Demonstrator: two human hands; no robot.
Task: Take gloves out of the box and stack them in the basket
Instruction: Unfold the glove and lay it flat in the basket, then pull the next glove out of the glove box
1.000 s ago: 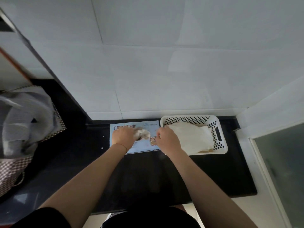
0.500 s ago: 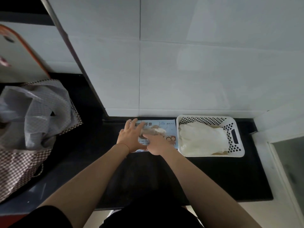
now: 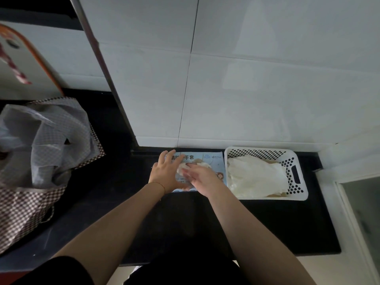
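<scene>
While the left hand lies flat with straight fingers on the glove box, the right hand reaches into its opening; its grip on the pale glove I cannot tell. A hasty tug could drag several gloves out or slide the box along the dark surface. The white basket just beside already holds a stack.

Box lay flat against the wall, basket just right of it, gloves stacked inside, bag far left.
</scene>
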